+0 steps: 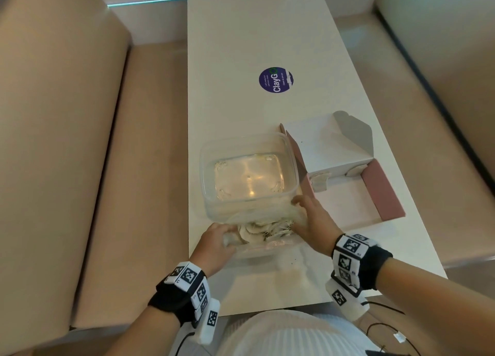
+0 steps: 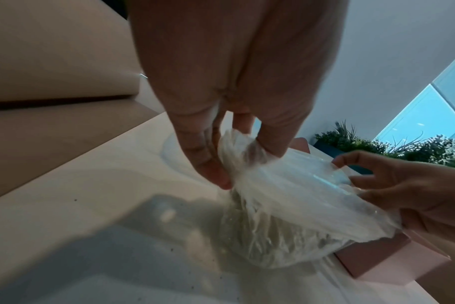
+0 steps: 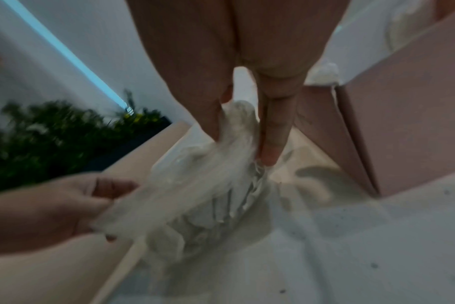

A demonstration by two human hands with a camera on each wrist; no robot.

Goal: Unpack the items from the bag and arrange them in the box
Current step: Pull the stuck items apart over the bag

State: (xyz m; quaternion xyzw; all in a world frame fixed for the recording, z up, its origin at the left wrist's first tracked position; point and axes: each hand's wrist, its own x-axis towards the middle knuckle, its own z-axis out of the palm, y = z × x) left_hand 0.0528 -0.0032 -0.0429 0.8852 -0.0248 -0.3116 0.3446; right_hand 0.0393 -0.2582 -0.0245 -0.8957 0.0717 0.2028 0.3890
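White table [image 1: 241, 61] with round purple sticker [image 1: 276, 79]; beige benches [image 1: 67, 141] alongside; green plants [image 2: 403, 148] beyond.

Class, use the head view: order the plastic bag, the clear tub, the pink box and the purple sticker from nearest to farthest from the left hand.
1. Plastic bag: pinched by the left hand, near table edge.
2. Clear tub: just beyond the bag.
3. Pink box: to the right, past the right hand.
4. Purple sticker: farther up the table.
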